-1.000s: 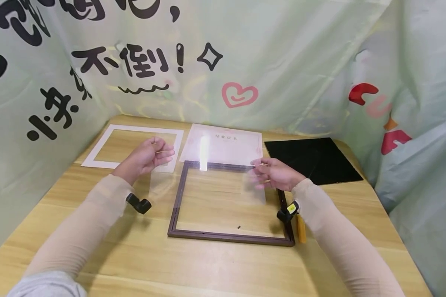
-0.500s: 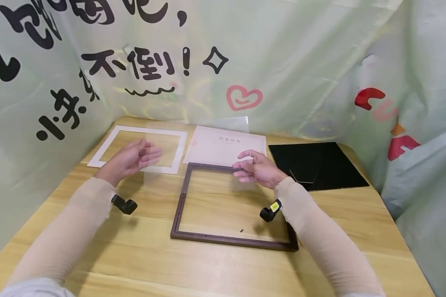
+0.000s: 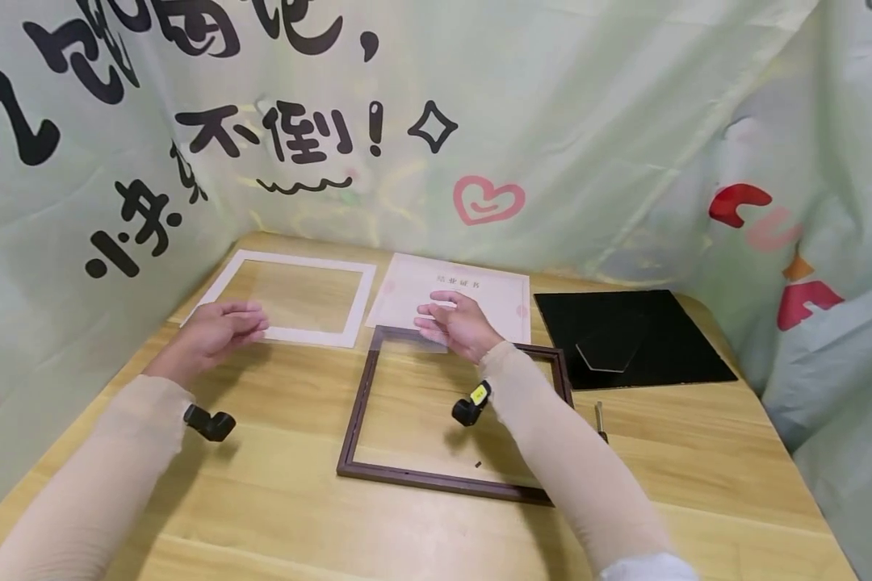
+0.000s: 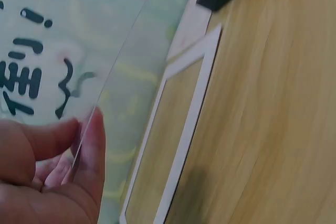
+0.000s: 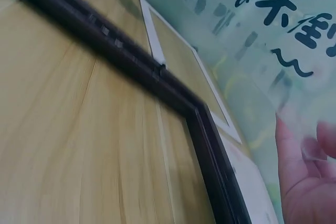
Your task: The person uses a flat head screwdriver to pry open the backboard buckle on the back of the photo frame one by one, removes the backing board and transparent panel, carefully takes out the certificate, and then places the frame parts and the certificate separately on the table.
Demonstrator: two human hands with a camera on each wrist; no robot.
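My left hand (image 3: pixel 214 331) pinches one edge of a clear sheet (image 4: pixel 107 45) between thumb and fingers, as the left wrist view shows. My right hand (image 3: pixel 461 323) holds the sheet's opposite side with bent fingers; its contact is faint in the right wrist view. The sheet is raised off the table and see-through, so its far edge is hard to make out. Below my right hand lies a dark brown picture frame (image 3: pixel 436 482), flat and without a panel in it. A white mat border (image 3: pixel 308 336) lies beyond my left hand.
A pink certificate (image 3: pixel 497 303) lies behind the frame. A black backing board (image 3: pixel 676 347) with a stand leg (image 3: pixel 605 355) is at the right. A metal-shafted tool (image 3: pixel 599 418) is partly hidden by my right forearm. A small dark bit (image 3: pixel 478 465) lies inside the frame. Curtains border the table.
Both hands have moved left together with the clear sheet, from over the frame towards the white mat. The tool at the right shows differently past my forearm. The head view has shifted slightly.
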